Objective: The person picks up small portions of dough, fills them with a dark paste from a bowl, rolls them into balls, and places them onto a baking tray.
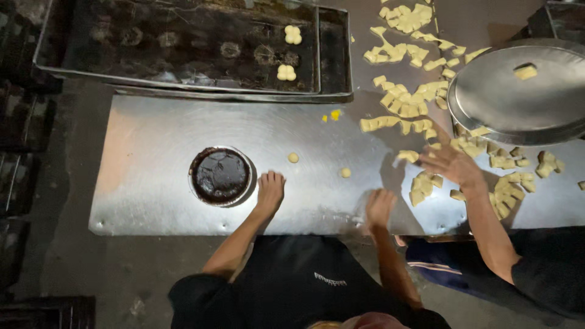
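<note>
pale yellow dough pieces, silvery metal sheet, dark brown bowl

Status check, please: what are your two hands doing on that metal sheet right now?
Left hand flat on metal sheet beside dark bowl. Right hand blurred, empty-looking. Dough balls ahead. Co-worker's hand among dough pieces.

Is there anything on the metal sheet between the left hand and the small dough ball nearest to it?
Nothing visible: bare metal sheet lies between the left hand and the dough ball. The dark bowl sits to the side.
</note>
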